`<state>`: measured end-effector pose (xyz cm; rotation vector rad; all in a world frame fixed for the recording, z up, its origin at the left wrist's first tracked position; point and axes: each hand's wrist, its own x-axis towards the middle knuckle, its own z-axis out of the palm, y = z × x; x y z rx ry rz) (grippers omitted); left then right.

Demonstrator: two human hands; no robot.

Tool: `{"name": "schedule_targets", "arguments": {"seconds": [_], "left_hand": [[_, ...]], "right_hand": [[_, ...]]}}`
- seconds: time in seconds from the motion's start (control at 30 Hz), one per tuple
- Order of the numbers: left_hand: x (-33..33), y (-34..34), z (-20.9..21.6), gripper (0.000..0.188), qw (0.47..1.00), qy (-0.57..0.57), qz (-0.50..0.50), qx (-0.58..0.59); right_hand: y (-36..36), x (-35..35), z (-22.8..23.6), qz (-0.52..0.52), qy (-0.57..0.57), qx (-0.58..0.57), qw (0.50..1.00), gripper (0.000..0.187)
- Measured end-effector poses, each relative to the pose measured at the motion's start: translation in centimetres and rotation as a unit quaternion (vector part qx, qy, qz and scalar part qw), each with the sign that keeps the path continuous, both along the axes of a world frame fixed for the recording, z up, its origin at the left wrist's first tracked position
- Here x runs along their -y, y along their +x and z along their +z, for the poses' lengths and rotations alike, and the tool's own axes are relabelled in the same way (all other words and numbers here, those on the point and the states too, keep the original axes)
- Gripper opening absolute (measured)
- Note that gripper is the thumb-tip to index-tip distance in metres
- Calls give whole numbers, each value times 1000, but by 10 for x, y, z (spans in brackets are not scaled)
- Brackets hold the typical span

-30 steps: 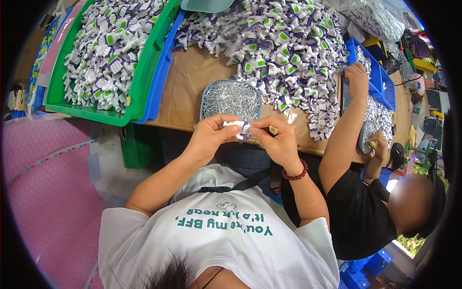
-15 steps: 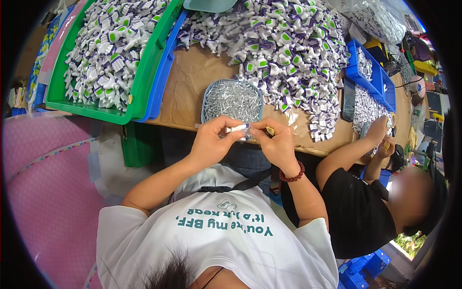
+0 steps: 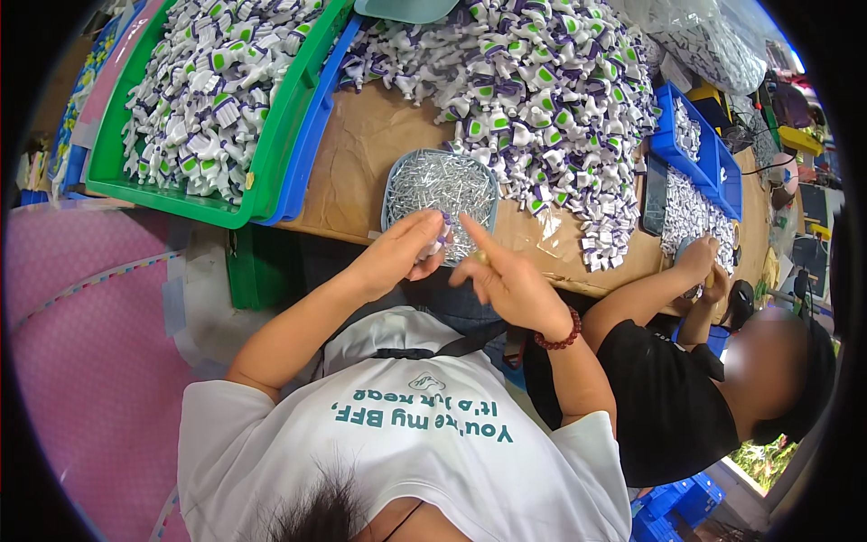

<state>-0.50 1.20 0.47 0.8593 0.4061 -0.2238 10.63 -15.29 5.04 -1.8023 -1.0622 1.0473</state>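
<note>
My left hand (image 3: 397, 251) is closed on a small white and purple plastic figure part (image 3: 444, 237), mostly hidden by the fingers. It is at the near edge of a grey-blue tray (image 3: 386, 194) filled with silver metal pins (image 3: 442, 181). My right hand (image 3: 510, 285) is just to the right, apart from the left. Its index finger stretches toward the pins and the other fingers are loosely bent, with nothing visible held. Something yellowish shows by its fingers. Beyond the tray lies a large heap of white, purple and green figure parts (image 3: 533, 117).
A green crate (image 3: 257, 185) of similar parts stands at the left, against a blue crate (image 3: 302, 163). At the right, a co-worker's hands (image 3: 700, 262) are near small white parts (image 3: 691, 217) and a blue divided bin (image 3: 695, 158). Brown paper (image 3: 348, 158) covers the table.
Both hands were together at the part. Now my right hand has come away, with its index finger extended, while my left hand keeps the part. The co-worker's hands have shifted slightly.
</note>
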Motion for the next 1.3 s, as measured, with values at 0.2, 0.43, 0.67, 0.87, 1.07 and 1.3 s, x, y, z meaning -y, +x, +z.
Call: {"name": "schedule_targets", "arguments": {"seconds": [0.2, 0.43, 0.67, 0.87, 1.07, 1.3], "left_hand": [[9, 2, 7, 41, 998, 57, -23, -7], [8, -6, 1, 43, 993, 86, -66, 35], [14, -14, -1, 45, 989, 117, -43, 73], [24, -20, -11, 47, 990, 108, -12, 86], [24, -24, -4, 48, 979, 168, -34, 106], [24, -24, -5, 49, 973, 221, 1, 67]], "right_hand": [[-7, -11, 6, 35, -24, -131, 991, 68], [-9, -8, -4, 2, 13, -152, 988, 67], [-13, -7, -15, -23, 67, -147, 987, 60], [-11, -9, -12, -20, 68, -176, 982, 54], [-11, -10, -19, -24, 89, -220, 971, 49], [-17, -16, -24, -51, 75, -162, 983, 45]]}}
